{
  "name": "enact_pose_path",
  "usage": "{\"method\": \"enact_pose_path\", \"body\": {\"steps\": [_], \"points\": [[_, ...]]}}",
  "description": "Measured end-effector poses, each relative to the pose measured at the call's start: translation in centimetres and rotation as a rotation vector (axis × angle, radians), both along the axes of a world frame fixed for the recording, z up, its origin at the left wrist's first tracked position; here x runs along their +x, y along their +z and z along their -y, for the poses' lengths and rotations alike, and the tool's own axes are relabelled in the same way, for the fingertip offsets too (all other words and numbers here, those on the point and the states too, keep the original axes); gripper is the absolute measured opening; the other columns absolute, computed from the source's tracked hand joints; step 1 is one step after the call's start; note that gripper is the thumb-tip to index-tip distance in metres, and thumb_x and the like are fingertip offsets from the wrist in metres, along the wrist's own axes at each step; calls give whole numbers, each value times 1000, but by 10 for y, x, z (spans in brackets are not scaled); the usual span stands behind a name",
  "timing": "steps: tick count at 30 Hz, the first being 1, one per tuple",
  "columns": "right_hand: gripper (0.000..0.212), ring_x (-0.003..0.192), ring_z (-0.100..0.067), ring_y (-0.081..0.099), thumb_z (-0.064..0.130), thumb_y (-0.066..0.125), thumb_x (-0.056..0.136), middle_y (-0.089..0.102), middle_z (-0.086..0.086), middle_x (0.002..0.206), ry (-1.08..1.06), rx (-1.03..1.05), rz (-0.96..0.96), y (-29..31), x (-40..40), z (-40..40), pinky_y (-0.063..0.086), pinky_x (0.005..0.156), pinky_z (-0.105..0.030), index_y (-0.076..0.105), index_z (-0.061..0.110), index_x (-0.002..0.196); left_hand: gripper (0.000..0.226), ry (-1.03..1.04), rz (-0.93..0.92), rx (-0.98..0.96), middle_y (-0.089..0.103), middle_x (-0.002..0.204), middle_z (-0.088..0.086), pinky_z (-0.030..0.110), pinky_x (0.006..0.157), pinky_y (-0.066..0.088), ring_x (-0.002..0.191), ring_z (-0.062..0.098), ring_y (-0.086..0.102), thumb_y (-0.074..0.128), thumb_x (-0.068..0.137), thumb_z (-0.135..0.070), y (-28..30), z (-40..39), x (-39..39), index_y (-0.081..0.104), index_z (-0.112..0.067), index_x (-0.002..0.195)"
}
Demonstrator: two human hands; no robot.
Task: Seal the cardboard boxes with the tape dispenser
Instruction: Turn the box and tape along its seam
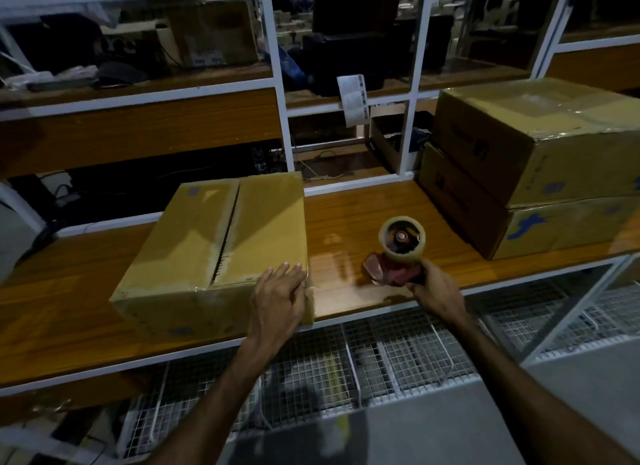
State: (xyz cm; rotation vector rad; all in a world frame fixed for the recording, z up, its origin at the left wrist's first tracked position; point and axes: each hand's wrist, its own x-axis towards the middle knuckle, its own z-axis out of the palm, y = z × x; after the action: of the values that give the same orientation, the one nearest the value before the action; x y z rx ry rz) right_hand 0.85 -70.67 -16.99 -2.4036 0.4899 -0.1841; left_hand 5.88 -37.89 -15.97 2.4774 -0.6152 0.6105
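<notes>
A cardboard box lies on the wooden shelf in front of me, its two top flaps closed with a dark open seam down the middle. My left hand rests flat with straight fingers on the box's near right corner. To the right, my right hand grips the handle of a red tape dispenser carrying a roll of clear tape. The dispenser stands on the shelf, apart from the box.
Two taped cardboard boxes are stacked at the right end of the shelf. White metal frame posts rise behind, with cluttered shelves beyond. Wire mesh baskets sit below the shelf's front edge.
</notes>
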Motion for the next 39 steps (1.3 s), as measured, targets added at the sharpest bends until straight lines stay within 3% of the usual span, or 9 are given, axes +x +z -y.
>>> {"method": "enact_pose_path", "body": {"steps": [5,11,15,20,25,30,33,37,39], "points": [[43,104,-19,67,7,81,85,70,1,112,-87,533,-12,0,49,-34,59,92,-46,61,26,118,41,10,-86,25,64,143,-2,45,123,34,141,16,52,55,98,-28,11,1,-5,69,-19,135],[21,74,-39,77,7,73,93,76,-19,95,-165,694,-115,-21,105,-52,65,64,-58,65,11,112,42,39,-136,35,61,147,-4,42,126,29,144,13,48,61,98,-20,14,4,-8,65,-20,140],[23,85,-32,67,-7,57,100,65,-16,98,-197,700,-125,-10,123,-68,62,72,-50,52,1,121,47,39,-135,47,59,148,-4,44,127,28,145,13,46,67,95,-14,12,3,-9,63,-20,141],[49,107,-35,68,-7,66,96,65,-20,121,-143,632,-135,-15,135,-65,61,88,-50,47,4,139,49,36,-139,21,59,148,-4,41,128,23,146,12,43,65,94,-12,11,3,-11,63,-19,142],[36,80,-18,65,-1,65,97,65,-6,94,-49,480,-149,-23,121,-57,54,65,-31,55,8,131,47,37,-149,9,58,149,-4,38,128,20,146,11,42,62,95,-17,14,4,-12,62,-19,143],[29,108,-20,58,29,62,103,60,-8,129,-63,-148,55,-33,88,-78,55,94,-41,62,15,127,51,33,-155,21,59,149,-2,43,128,23,147,15,43,65,93,-12,11,4,-11,62,-19,143],[30,112,-10,61,25,58,107,64,5,128,85,313,344,-29,48,-145,54,97,-34,65,20,136,52,43,-157,19,57,150,-3,38,128,19,148,15,42,65,93,-12,11,4,-11,61,-19,144],[17,106,-8,68,17,60,108,75,2,115,-19,926,335,-25,25,-209,57,90,-24,73,17,118,54,30,-146,61,56,152,-3,36,128,17,148,15,42,62,94,-13,11,4,-10,58,-21,147],[12,102,-17,71,15,63,106,77,-2,106,-124,1084,321,-23,29,-214,58,88,-32,74,16,110,56,21,-131,88,56,152,-3,38,128,18,148,16,43,63,94,-9,11,3,-8,57,-21,148]]}}
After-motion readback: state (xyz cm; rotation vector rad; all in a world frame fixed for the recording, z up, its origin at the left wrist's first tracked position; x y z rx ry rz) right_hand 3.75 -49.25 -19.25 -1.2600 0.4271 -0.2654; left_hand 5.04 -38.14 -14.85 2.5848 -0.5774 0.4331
